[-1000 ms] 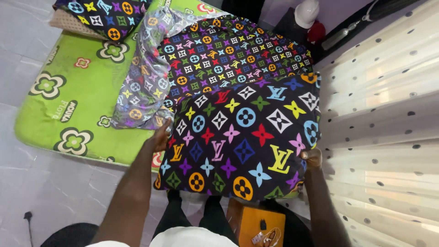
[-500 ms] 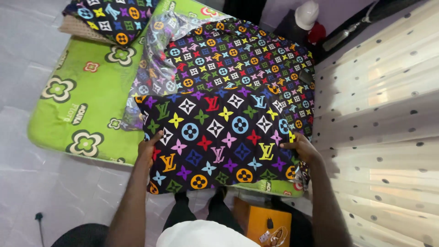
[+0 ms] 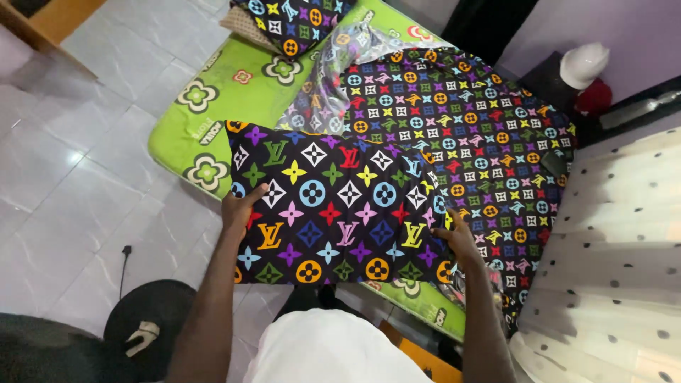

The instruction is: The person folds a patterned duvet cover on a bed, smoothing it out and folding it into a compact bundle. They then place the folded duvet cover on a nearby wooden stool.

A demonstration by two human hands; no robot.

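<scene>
Here, left hand [image 3: 241, 211] and right hand [image 3: 454, 237], fingers seemingly clamped on patterned pillow [image 3: 333, 206].

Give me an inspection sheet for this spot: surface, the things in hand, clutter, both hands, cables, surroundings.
Surface: green foam mattress with flower prints, lying on a pale tiled floor.
Things in hand: black pillow with multicoloured symbols, held flat over the mattress edge.
Clutter: matching patterned sheet spread on the mattress; second pillow at the far end; crumpled clear plastic wrap.
Hands: left hand grips the pillow's left edge; right hand grips its right edge.
Cables: thin dark cord on the floor.
Surroundings: dotted cream curtain; white helmet by the wall; black round object on the floor.
</scene>
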